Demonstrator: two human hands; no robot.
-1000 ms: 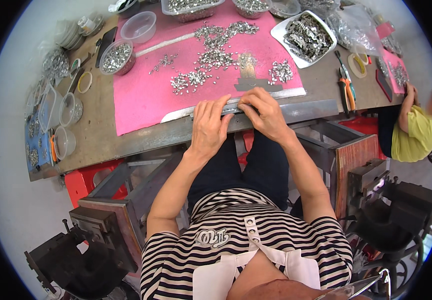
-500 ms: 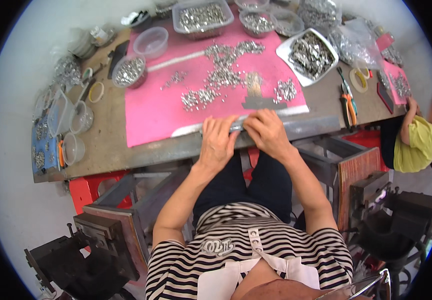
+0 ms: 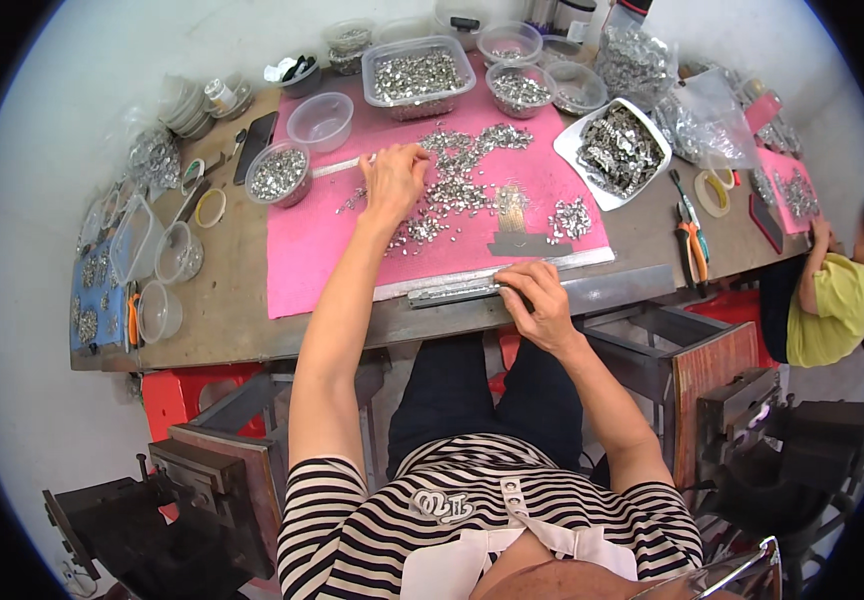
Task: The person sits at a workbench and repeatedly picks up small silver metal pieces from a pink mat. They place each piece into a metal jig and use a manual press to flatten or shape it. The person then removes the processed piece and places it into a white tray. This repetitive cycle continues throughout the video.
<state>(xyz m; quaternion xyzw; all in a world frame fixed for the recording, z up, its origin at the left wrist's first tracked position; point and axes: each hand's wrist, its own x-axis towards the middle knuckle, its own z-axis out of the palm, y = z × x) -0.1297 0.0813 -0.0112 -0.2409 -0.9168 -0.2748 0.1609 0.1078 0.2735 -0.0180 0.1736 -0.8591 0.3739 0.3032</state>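
Observation:
My left hand (image 3: 393, 181) reaches out over the pink mat (image 3: 312, 245), fingers spread on the scattered heap of small silver metal parts (image 3: 457, 190); whether it grips any is not clear. My right hand (image 3: 540, 300) rests at the table's near edge, fingers pressed on a long metal strip (image 3: 462, 291) that lies along the front of the mat. A small dark piece with a gold comb-like part (image 3: 514, 215) lies on the mat between the hands.
Clear tubs of silver parts (image 3: 418, 76), bowls (image 3: 279, 172) and a white tray of parts (image 3: 617, 150) ring the mat. Orange-handled pliers (image 3: 693, 245) and tape rolls (image 3: 712, 192) lie right. Empty tubs (image 3: 159, 310) stand left. Another person in yellow (image 3: 827, 295) sits far right.
My left hand left the metal strip at the near edge and stretched forward onto the heap of silver parts. My right hand stayed on the strip. The view shifted down the table.

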